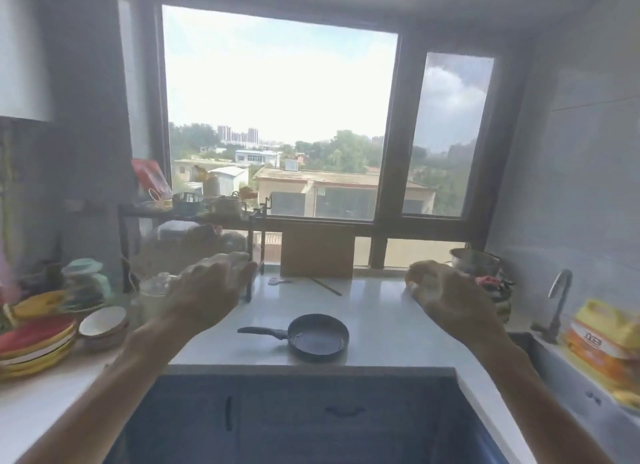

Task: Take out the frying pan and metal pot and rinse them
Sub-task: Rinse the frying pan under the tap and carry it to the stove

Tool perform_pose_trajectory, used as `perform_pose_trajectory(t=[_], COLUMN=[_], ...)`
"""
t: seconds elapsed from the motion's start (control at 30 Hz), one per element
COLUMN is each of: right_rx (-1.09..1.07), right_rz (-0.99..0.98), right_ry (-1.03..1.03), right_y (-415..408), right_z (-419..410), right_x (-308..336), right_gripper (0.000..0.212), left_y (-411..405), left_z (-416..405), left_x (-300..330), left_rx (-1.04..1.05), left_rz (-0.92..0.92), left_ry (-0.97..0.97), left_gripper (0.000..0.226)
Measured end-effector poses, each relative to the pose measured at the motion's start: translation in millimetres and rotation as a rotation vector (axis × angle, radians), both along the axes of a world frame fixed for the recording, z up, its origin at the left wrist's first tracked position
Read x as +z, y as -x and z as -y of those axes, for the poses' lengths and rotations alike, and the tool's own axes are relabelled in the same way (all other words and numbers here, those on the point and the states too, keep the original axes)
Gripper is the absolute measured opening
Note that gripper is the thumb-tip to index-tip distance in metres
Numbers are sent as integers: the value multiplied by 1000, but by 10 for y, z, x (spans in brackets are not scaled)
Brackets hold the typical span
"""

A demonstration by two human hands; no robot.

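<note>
frying pan [318,337] on counter [381,325], hands raised above

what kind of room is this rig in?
Most likely a home kitchen: a small frying pan sits on a white countertop, a faucet stands over a sink at right, and stacked plates and bowls sit at left. Both hands hover, holding nothing.
</note>
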State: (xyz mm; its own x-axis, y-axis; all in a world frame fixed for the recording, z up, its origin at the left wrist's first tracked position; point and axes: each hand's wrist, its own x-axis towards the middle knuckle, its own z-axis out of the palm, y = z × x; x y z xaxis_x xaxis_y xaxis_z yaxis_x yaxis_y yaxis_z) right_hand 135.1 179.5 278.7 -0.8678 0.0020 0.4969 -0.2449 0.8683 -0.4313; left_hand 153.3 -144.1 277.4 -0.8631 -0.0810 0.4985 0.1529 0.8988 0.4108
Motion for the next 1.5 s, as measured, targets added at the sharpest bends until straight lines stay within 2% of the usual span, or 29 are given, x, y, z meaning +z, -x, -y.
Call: perform_pose_trajectory(t=[0.2,0.37,0.6,0.8,0.93,1.03,1.13,1.23,1.3,1.37,1.5], right_rx=[58,173,286,355,340,271,204,293,310,294,261], right_rz=[147,361,665,877,907,884,953,1054,1094,1131,1158], right_ry=[35,87,166,202,209,262,333,230,187,232,299], right_y=[1359,2449,3998,4926,5384,5519,5558,5688,5759,5835,5881], right_z=[-59,-281,-619,-492,-348,-206,-132,-20,33,54,-85], right_x=[-296,-1024,-2376,-3092,-3530,-3872,-4085,-4187,-4215,-4218,-4097], right_gripper=[27,26,25,26,28,29,32,34,39,46,47], left_y=[1492,2600,3891,4552,4993,5248,5416,5525,5584,5618,5720], left_z=[30,-12,-132,-143,100,237,391,535,586,644,512], left_x=[-197,-899,-2294,-3049,-3535,-3805,-3956,-4017,-4055,-4059,-4042], left_rx=[-65,-279,-253,-216,-172,-128,-200,-248,-300,-357,-475], left_rz=[64,117,456,662,730,771,805,706,703,711,660], left_ry=[55,79,-68,-82,2,102,168,176,162,170,239], left_gripper=[42,42,43,33,36,47,46,36,37,39,42])
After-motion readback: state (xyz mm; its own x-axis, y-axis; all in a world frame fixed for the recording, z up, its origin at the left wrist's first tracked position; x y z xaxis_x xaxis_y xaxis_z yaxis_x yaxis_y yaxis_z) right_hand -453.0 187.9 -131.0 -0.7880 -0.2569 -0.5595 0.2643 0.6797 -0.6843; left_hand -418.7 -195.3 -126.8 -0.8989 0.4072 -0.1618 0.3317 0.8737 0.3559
